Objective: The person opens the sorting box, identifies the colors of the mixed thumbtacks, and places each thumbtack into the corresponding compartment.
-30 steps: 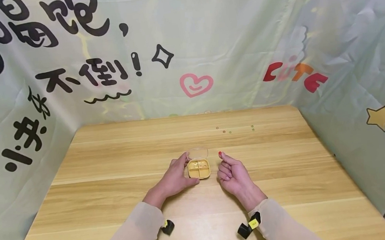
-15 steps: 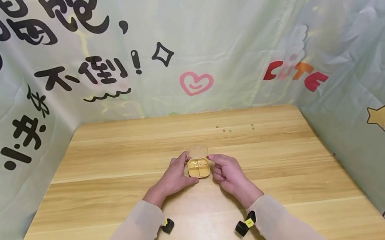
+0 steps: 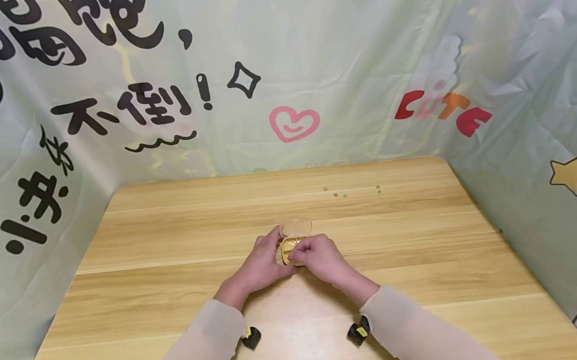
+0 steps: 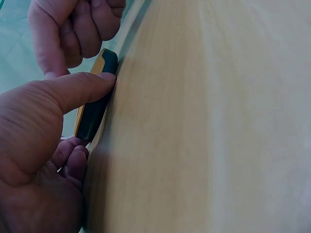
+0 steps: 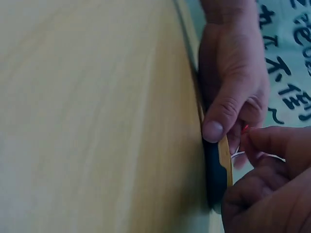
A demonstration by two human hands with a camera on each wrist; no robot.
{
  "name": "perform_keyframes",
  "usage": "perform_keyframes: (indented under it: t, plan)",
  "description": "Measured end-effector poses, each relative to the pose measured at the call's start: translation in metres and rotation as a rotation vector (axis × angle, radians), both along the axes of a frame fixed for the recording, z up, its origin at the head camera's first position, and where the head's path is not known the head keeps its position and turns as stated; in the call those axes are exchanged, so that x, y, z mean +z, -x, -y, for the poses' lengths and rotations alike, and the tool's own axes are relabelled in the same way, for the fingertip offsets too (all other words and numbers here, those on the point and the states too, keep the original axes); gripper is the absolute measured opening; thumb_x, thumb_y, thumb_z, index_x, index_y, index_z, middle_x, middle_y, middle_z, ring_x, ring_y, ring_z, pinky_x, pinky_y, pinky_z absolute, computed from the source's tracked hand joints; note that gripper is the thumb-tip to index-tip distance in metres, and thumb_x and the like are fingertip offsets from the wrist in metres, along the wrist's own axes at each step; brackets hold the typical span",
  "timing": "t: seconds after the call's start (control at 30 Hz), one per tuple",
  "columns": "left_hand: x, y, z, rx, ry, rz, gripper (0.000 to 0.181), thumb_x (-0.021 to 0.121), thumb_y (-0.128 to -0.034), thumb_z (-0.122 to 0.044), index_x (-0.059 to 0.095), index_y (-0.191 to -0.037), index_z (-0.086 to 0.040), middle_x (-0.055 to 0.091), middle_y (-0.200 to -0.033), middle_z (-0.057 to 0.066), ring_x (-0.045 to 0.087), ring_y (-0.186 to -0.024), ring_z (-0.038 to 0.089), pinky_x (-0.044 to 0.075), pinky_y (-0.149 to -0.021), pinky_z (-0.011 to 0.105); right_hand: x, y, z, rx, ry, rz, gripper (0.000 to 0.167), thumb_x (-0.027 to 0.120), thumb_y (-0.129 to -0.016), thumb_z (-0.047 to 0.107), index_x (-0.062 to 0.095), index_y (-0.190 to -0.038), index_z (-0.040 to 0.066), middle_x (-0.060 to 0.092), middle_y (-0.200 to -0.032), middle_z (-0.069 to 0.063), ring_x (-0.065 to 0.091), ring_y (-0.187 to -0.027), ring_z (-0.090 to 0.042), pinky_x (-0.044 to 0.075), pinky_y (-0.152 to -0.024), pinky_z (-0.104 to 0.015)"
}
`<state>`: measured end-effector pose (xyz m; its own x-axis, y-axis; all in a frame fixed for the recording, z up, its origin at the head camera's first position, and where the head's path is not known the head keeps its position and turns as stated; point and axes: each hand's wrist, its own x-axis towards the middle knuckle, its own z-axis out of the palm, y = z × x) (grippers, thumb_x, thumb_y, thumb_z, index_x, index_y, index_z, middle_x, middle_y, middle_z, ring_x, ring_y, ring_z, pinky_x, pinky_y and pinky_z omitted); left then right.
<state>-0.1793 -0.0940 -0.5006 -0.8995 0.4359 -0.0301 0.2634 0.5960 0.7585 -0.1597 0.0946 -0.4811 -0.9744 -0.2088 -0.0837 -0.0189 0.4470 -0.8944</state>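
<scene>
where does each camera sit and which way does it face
Head: worn on the head, facing forward and down over the table; left hand, right hand, sleeves show.
Left wrist: worn there, facing the case; both hands show.
Right wrist: worn there, facing the case and a red piece; both hands show.
Wrist views share the case.

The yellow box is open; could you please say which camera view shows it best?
The head view, since it looks down into the yellow box and shows its raised clear lid, though the right hand covers part of the inside. Both wrist views show it edge-on: a dark-looking outside and yellow edge, partly behind the left hand.
</scene>
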Motion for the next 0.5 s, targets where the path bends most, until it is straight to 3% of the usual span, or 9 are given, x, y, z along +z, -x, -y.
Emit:
perform_keyframes:
  t: [0.2,0.5]
  plan:
    - [-0.001,0.001,0.000,-0.006,0.021,-0.029,0.092,0.090,-0.0828,-0.026,0.038,-0.157,-0.007,0.062,-0.139,0.004,0.047,-0.128,0.029,0.046,-0.109,0.048,0.004,0.000,0.008,0.049,-0.305,-0.150,0.018,0.074,-0.095,0.017,0.081,-0.078,0.016,0.071,-0.072,0.007,0.055,-0.062,-0.009,0.044,-0.059,-0.026]
    - [-0.001,0.001,-0.001,-0.008,0.029,-0.040,0.098,0.089,-0.0818,-0.020,0.033,-0.161,-0.003,0.061,-0.141,0.006,0.047,-0.129,0.031,0.045,-0.111,0.047,0.004,0.002,0.016,0.069,-0.446,-0.165,0.027,0.069,-0.098,0.017,0.077,-0.073,0.019,0.064,-0.063,0.009,0.051,-0.053,-0.009,0.040,-0.051,-0.026]
